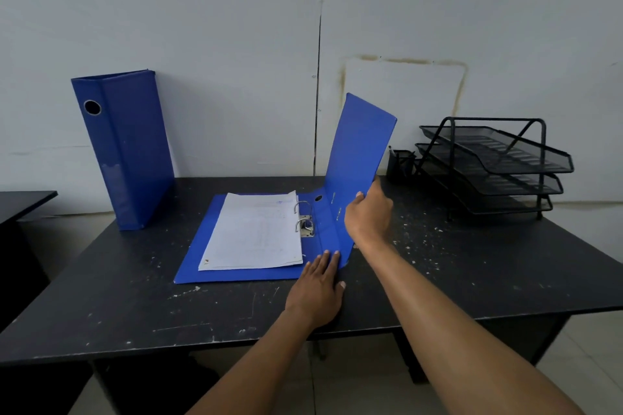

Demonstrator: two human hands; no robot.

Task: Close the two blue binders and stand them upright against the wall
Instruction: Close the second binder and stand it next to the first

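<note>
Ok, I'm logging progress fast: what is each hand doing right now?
Left hand: open, flat, fingers resting on the open binder near its spine.
Right hand: closed on the raised cover, holding it up.

dim, flat, bluish light; soft faint shadows; wide-angle bending at edges; slight overall softness.

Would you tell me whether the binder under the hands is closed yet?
Not yet: the binder lies open, papers and rings exposed, its cover raised by the right hand.
</note>
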